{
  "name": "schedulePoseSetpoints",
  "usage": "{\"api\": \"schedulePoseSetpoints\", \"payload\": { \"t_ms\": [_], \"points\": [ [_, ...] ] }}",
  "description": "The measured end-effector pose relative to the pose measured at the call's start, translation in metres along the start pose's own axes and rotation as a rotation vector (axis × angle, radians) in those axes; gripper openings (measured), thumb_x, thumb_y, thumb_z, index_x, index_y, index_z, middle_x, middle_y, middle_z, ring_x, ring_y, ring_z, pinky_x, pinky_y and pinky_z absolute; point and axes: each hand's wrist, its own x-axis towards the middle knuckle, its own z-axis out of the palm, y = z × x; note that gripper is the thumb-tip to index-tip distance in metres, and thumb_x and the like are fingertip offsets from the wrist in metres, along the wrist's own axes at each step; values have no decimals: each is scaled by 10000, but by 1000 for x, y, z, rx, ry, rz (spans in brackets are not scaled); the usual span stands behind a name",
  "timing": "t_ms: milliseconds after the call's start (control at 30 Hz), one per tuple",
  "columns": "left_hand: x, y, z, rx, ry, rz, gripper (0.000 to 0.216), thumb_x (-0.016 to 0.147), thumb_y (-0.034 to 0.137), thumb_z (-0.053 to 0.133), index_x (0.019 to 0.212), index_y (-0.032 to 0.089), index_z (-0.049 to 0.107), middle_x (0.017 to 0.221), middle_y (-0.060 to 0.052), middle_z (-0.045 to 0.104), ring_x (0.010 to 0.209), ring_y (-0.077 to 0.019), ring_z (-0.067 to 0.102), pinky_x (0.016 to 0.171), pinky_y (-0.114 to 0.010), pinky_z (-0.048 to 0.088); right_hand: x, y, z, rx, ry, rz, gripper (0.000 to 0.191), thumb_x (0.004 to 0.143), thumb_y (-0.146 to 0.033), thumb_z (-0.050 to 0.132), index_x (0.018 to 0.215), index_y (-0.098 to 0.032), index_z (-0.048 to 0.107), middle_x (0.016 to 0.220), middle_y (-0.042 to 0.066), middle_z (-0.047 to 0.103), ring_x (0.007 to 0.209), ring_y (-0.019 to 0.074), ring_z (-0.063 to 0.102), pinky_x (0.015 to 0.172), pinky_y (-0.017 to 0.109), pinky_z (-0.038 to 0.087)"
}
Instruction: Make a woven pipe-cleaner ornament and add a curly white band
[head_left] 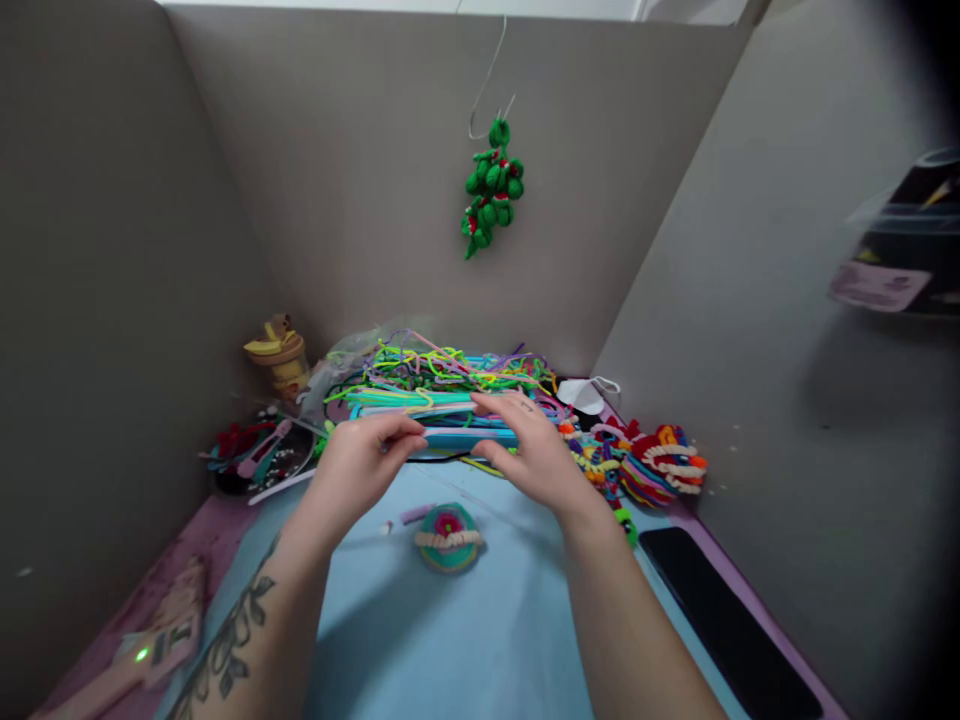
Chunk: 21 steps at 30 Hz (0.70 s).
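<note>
My left hand [369,462] is closed in a pinch, thumb against forefinger, at the front of a pile of colourful pipe cleaners [450,375]. What sits between those fingertips is too small to make out. Facing it, my right hand [529,450] has thumb and fingers apart around the right part of the blue and pale pipe cleaners [469,438]. Below both hands, on the light blue mat [450,650], lies a round teal piece [448,538] with a pink-red centre and a cream twisted band. A short lilac piece [418,514] is beside it.
Finished-looking colourful twisted pieces [660,465] are heaped at right, behind a black phone [727,610]. A black dish [262,455] of small parts and a brown pot [281,355] stand left. A pink tool with a green light [154,645] lies front left. Green ornaments [491,190] hang behind.
</note>
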Motion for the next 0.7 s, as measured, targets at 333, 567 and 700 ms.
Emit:
{"api": "schedulePoseSetpoints", "payload": {
  "t_ms": [333, 567, 700],
  "points": [
    [1, 5, 3, -105, 18, -24, 176, 802, 286, 627, 928, 194, 708, 786, -21, 734, 611, -130, 629, 570, -217, 486, -1, -2, 4, -47, 48, -40, 77, 869, -196, 580, 850, -208, 653, 844, 36, 674, 854, 197, 579, 825, 356, 434],
    [2, 7, 9, -50, 46, 53, 141, 846, 262, 563, 837, 184, 681, 791, -37, 714, 671, -144, 635, 619, -235, 485, -1, -5, 6, -1, 50, -31, 204, 832, -204, 614, 1036, -212, 625, 1020, 63, 659, 983, 219, 571, 865, 377, 451],
    [2, 10, 13, -48, 47, 37, 132, 851, 261, 557, 848, 182, 664, 773, -26, 701, 649, -137, 617, 587, -225, 466, -1, -7, 12, -7, 55, -44, 170, 867, -200, 581, 1017, -219, 657, 970, 50, 704, 924, 201, 616, 843, 349, 465]
  ]
}}
